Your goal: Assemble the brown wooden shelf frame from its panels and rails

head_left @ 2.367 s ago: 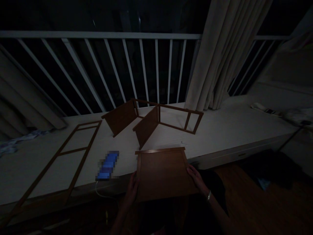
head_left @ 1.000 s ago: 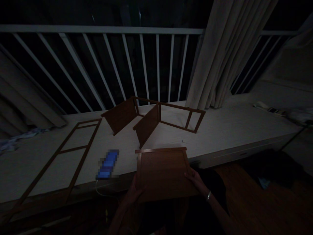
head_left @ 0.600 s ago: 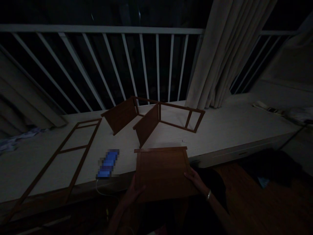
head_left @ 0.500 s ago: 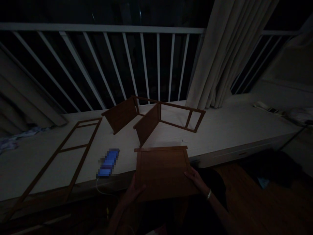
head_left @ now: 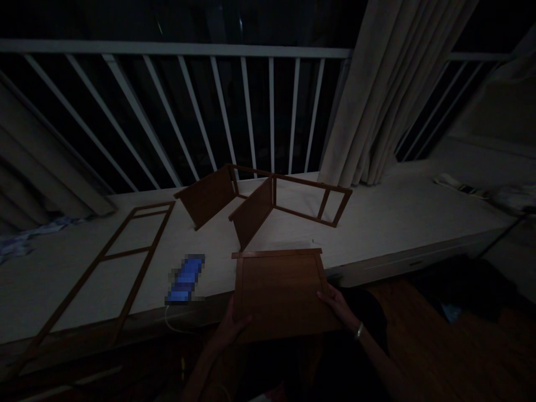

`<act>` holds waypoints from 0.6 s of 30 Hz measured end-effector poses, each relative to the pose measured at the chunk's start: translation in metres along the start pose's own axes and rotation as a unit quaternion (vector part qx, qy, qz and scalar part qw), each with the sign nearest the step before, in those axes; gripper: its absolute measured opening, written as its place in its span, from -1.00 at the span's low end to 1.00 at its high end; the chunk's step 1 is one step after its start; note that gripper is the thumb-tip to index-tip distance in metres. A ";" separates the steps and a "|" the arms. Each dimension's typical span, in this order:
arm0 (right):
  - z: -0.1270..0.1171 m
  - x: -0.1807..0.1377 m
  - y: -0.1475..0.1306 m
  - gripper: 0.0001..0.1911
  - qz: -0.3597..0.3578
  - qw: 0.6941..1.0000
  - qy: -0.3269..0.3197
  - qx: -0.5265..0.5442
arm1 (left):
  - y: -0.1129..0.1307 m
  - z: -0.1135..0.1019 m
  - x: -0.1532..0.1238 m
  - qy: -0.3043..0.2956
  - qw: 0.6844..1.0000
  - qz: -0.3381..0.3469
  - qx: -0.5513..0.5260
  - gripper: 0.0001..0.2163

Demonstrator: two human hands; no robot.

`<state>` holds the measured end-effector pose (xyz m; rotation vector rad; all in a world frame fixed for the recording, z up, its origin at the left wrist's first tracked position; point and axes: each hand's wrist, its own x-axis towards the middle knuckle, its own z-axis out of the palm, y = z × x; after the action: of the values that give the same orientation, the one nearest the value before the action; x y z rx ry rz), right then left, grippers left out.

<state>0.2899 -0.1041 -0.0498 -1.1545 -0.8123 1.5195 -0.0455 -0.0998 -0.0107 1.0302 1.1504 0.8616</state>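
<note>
Between my hands is a brown wooden shelf panel (head_left: 280,293) with a cross strip along its far end. My left hand (head_left: 230,326) grips its left edge, thumb on top. On the right edge, my right hand (head_left: 336,303) holds it the same way; the fingers underneath are hidden. Beyond it on the pale window ledge (head_left: 377,223) stands a wooden side frame (head_left: 312,181) lying on its long edge, with two panels joined to it: a left panel (head_left: 209,196) and a middle panel (head_left: 254,209). A second, ladder-like wooden frame (head_left: 144,265) lies flat at the left.
A blurred blue-screened device (head_left: 186,279) with a white cable (head_left: 170,321) lies near the ledge's front edge. White railings (head_left: 271,111) line the dark window behind. Curtains hang left (head_left: 37,173) and right (head_left: 372,100). Dark cloth (head_left: 464,285) lies on the wooden floor at right.
The held panel has shifted very slightly to the right, with both hands still on it. The frames and the device have stayed in place.
</note>
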 end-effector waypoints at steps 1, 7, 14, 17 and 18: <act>0.000 0.000 -0.001 -0.47 0.001 1.000 -0.003 -0.001 | 0.000 0.001 -0.001 0.000 1.000 0.004 -0.005 -0.13; -0.004 0.000 -0.003 -0.47 -0.001 1.000 -0.008 -0.012 | -0.003 0.001 -0.001 -0.011 1.000 -0.011 -0.008 -0.11; -0.008 0.000 -0.001 -0.36 0.003 1.000 0.010 -0.024 | -0.009 0.000 0.005 0.001 0.999 -0.008 -0.036 -0.11; -0.006 0.001 -0.002 -0.38 0.008 1.000 0.007 -0.025 | -0.008 0.001 0.005 0.014 0.999 -0.016 -0.032 -0.10; -0.006 0.001 -0.003 -0.39 0.008 1.000 0.007 -0.027 | -0.008 0.002 0.005 0.017 0.999 -0.017 -0.030 -0.09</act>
<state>0.2961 -0.1028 -0.0496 -1.2129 -0.8394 1.5095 -0.0426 -0.0980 -0.0193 0.9482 1.1610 0.8832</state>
